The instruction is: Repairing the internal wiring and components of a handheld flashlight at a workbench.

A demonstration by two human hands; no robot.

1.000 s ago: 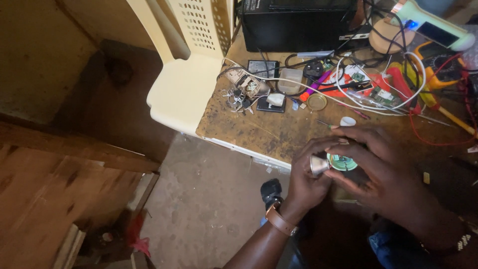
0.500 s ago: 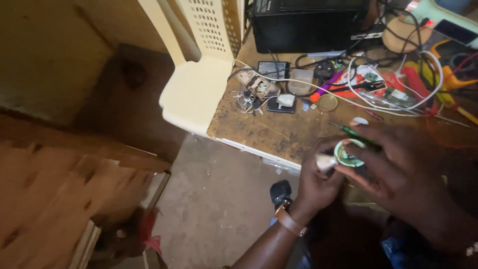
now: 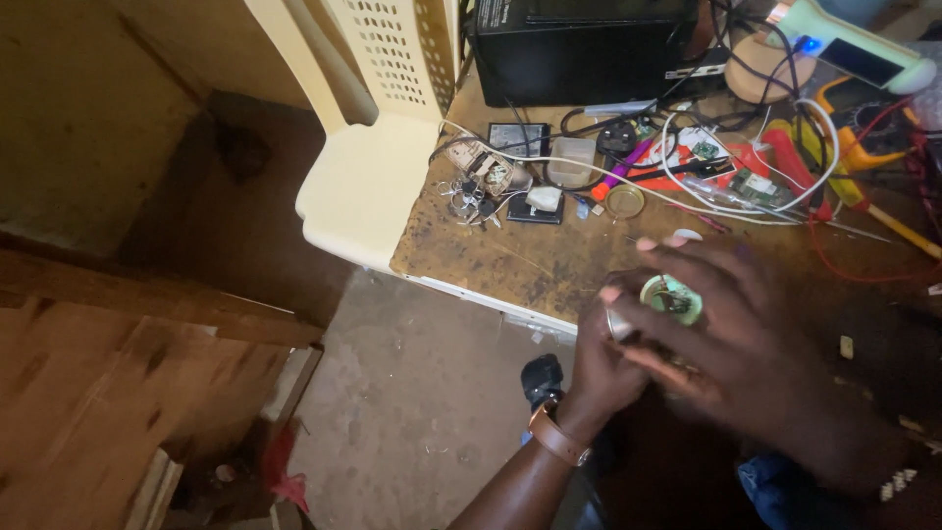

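My left hand (image 3: 601,365) grips a small round device (image 3: 671,298) with a white body and a green circuit board showing inside. It sits at the near edge of the stained workbench (image 3: 520,257). My right hand (image 3: 728,329) lies over the device from the right, fingers spread and touching its rim. A brown watch strap (image 3: 557,436) is on my left wrist. The lower part of the device is hidden behind my fingers.
A cream plastic chair (image 3: 378,157) stands left of the bench. A black box (image 3: 587,47) sits at the back. Tangled white, red and black cables (image 3: 746,167), small parts, keys (image 3: 469,194) and a round lid (image 3: 625,201) crowd the benchtop. Wooden boards (image 3: 118,383) lie at lower left.
The view has shifted slightly. My right hand has spread its fingers wider over the round device; my left hand still holds it at the bench edge.
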